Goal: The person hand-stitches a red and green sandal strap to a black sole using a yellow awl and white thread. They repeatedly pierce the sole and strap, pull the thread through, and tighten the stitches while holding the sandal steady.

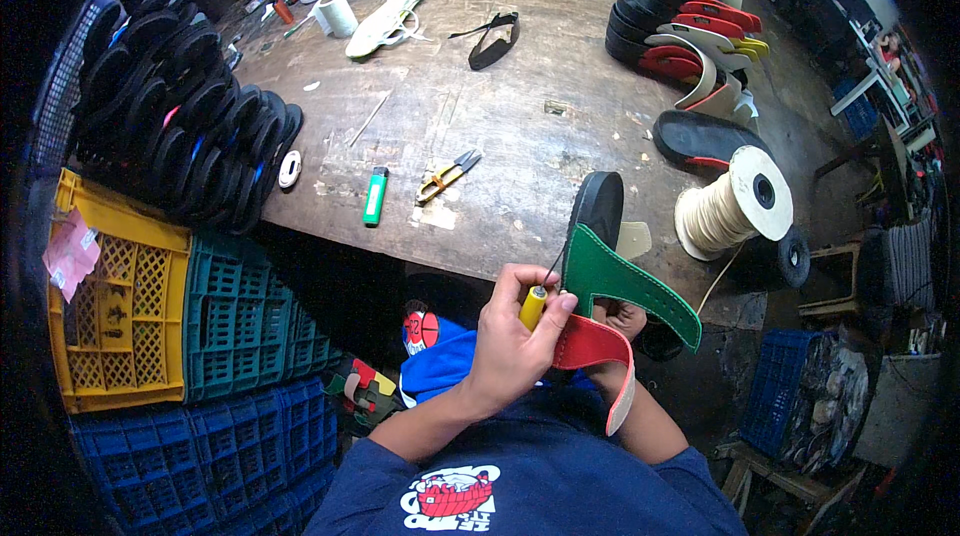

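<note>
Left hand angles inward, fingers clamped on an awl; right hand clasps the sandal.

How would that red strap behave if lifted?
The red strap would probably flex easily, since it already curves. It seems light, given its thin edge. It may be slightly springy, as it arcs without sharp creases.

navy shirt | short sleeves | red-and-white front print | blue legwear | red round patch

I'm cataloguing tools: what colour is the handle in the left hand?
The tool handle is yellow, showing best in the head view.
</note>
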The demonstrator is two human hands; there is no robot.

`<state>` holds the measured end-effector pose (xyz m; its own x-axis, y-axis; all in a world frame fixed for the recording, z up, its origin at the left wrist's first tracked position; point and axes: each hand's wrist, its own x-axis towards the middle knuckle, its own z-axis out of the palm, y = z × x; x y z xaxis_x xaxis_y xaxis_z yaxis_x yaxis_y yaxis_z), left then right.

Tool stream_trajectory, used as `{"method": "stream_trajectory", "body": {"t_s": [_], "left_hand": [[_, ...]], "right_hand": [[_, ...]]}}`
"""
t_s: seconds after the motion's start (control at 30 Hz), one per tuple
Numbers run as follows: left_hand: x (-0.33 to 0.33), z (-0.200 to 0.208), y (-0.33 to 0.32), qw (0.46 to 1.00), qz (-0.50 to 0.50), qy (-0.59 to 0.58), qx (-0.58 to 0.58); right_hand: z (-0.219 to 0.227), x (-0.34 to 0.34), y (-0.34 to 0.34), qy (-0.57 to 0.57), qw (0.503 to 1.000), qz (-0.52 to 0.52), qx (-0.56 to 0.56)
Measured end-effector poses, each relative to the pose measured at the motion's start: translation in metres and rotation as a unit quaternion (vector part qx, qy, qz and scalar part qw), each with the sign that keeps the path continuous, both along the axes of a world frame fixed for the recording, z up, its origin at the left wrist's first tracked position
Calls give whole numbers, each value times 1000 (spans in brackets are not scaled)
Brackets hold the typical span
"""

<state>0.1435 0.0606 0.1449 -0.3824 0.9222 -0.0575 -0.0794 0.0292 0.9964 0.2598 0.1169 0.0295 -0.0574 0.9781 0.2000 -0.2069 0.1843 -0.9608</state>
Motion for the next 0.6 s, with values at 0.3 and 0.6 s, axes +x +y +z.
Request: {"method": "stream_trajectory", "body": {"t_s": [0.3, 0.6], "left_hand": [[-18, -12, 13, 978, -8, 104, 182], [-18, -4, -12, 990, -51, -102, -78]], "right_hand": [[39, -1, 9, -14, 999, 31, 9], [53, 2, 19, 4, 998, 42, -40]]}}
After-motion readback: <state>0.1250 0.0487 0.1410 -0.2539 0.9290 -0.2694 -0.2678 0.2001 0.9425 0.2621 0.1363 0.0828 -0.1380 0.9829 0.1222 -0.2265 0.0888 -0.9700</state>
